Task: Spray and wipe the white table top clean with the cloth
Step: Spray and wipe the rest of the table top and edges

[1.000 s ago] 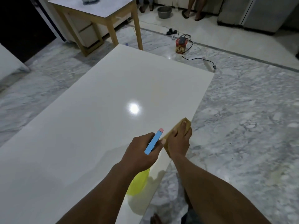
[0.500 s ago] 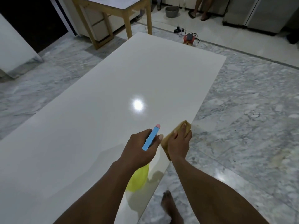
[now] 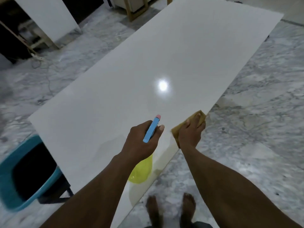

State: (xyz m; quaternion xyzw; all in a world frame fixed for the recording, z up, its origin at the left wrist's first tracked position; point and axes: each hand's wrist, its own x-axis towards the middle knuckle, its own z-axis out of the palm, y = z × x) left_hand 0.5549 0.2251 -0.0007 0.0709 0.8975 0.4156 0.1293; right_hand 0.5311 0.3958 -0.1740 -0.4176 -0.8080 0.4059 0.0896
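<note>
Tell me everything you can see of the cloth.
The cloth is tan-brown and looks like soft fabric. It lies flat as a roughly rectangular pad at the right edge of the white table. The right hand presses on it with fingers spread and covers its middle, so only its far corner and near-left strip show. Nothing else touches it.

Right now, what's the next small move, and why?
Probably squeeze the spray bottle gripped in the left hand. Its pink nozzle points across the middle of the white table, while the right hand presses the cloth flat at the table's right edge, placed to sweep inward afterwards.
</note>
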